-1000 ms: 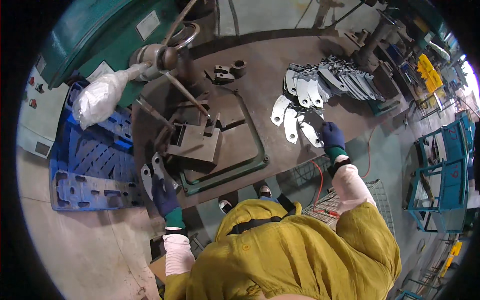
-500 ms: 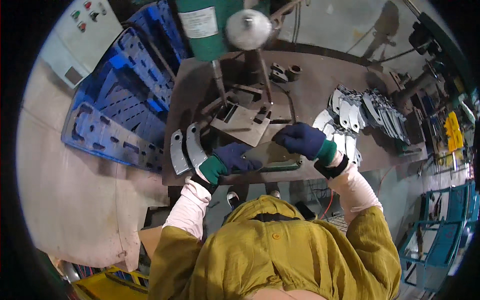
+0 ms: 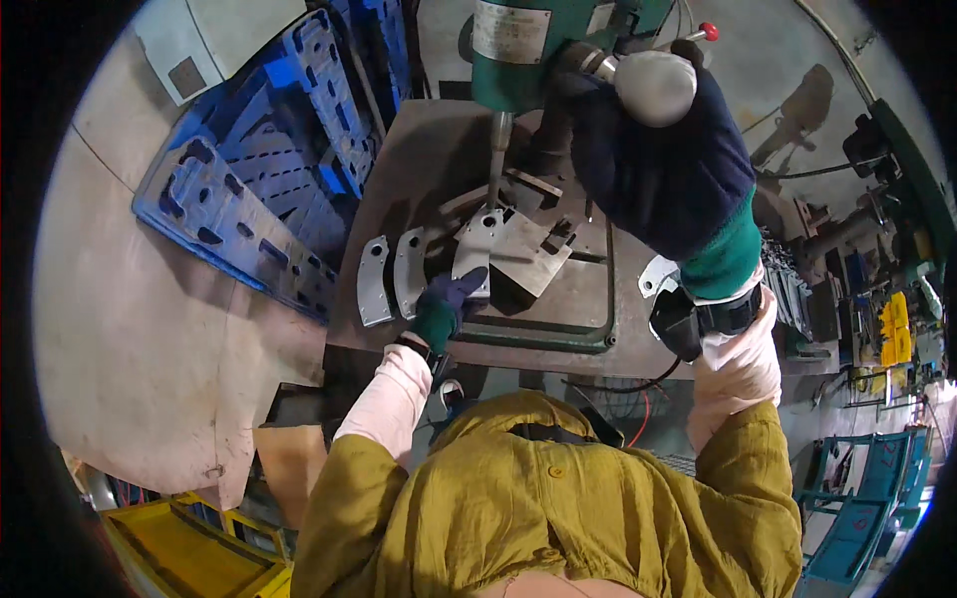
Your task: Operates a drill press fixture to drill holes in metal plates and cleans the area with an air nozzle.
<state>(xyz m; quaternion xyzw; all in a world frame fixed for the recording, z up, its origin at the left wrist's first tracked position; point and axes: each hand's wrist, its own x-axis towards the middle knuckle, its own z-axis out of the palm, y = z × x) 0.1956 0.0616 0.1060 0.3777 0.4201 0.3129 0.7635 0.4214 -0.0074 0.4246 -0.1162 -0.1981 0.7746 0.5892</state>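
Note:
My left hand, in a dark blue glove, grips the near end of a curved grey metal plate. The plate's holed far end lies on the steel fixture block, under the spindle of a green drill press. Raised high on the right, my gloved right hand is closed round the press's feed lever at its round silvery knob; part of the grip is hidden. Two similar curved plates lie side by side left of my left hand.
More metal plates lie on the right of the brown table, partly hidden by my right arm. Blue plastic pallets stand at the left. A red-tipped lever sticks out beyond my right hand. Teal racks stand at lower right.
My right hand has left the plate and risen to the feed lever's knob. My left hand has set the plate on the fixture under the spindle. The whole view has shifted.

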